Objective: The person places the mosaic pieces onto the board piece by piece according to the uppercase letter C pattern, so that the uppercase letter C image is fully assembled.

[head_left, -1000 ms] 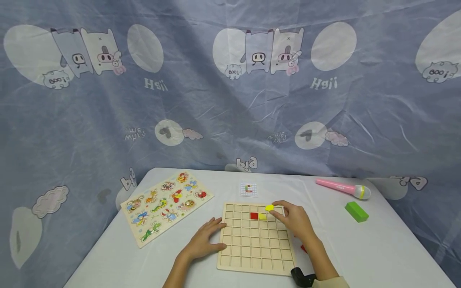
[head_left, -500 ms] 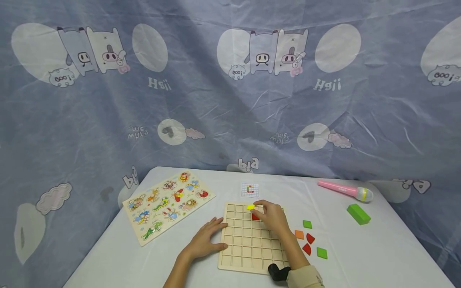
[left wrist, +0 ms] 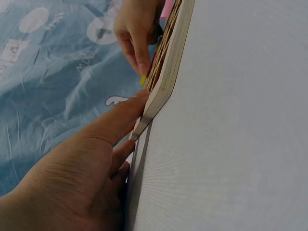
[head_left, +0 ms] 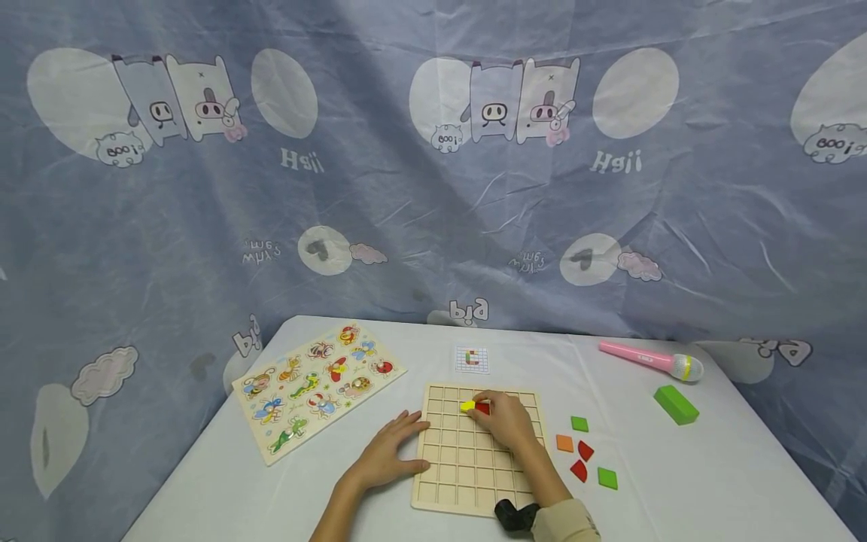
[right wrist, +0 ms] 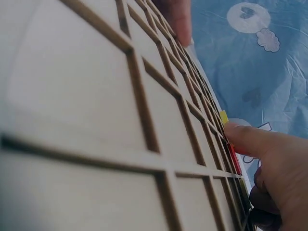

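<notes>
In the head view my right hand [head_left: 509, 423] pinches a yellow tile [head_left: 467, 406] between thumb and fingertips. It holds this tile at the wooden grid board [head_left: 443, 476], just left of a red tile [head_left: 482, 408] that lies in a cell. The right wrist view has the yellow tile [right wrist: 224, 116] at the thumb tip; whether it touches the board is unclear. My left hand [head_left: 387, 454] rests against the board's left edge, fingers spread. Its thumb and fingers touch that edge in the left wrist view. The cells right of the red tile are hidden by my right hand.
Loose green, orange and red tiles [head_left: 565, 443] lie right of the board. Behind it is a small pattern card [head_left: 472, 360]. An insect puzzle board [head_left: 318, 391] sits left; a pink toy microphone [head_left: 643, 357] and a green block [head_left: 676, 405] are at the right.
My right hand has carried the yellow tile leftward across the board's top, then down beside the red tile. The loose tiles at right came into view. My left hand has stayed at the edge.
</notes>
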A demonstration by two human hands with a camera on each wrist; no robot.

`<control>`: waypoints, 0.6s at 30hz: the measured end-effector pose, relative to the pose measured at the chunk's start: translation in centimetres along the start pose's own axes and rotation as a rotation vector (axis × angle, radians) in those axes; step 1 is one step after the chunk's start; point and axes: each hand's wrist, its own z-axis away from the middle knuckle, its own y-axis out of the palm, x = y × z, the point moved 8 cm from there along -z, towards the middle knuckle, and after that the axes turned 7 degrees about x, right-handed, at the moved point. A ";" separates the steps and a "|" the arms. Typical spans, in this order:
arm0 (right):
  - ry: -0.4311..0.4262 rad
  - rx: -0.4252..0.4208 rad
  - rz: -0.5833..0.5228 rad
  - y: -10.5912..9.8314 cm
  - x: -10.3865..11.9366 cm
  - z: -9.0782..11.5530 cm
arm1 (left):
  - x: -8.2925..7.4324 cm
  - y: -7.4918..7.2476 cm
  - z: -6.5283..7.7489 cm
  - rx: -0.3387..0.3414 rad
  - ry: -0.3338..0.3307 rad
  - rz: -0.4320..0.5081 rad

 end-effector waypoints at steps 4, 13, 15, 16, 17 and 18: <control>0.005 -0.007 0.009 0.2 -0.3 0.0 | 0.0 0.1 0.0 -0.001 0.003 -0.009; -0.007 -0.020 0.018 0.2 0.0 0.1 | 0.2 0.1 0.0 -0.003 -0.006 -0.004; -0.007 -0.022 0.017 0.2 -0.1 0.1 | 0.1 0.1 0.1 -0.004 -0.003 -0.002; -0.006 -0.021 0.017 0.2 -0.1 0.0 | 0.0 0.1 0.1 -0.004 -0.002 0.000; -0.004 -0.020 0.019 0.2 -0.2 0.0 | 0.0 0.1 0.0 -0.004 -0.002 0.001; -0.003 -0.021 0.019 0.2 -0.2 0.1 | 0.0 0.1 0.1 -0.002 -0.003 0.004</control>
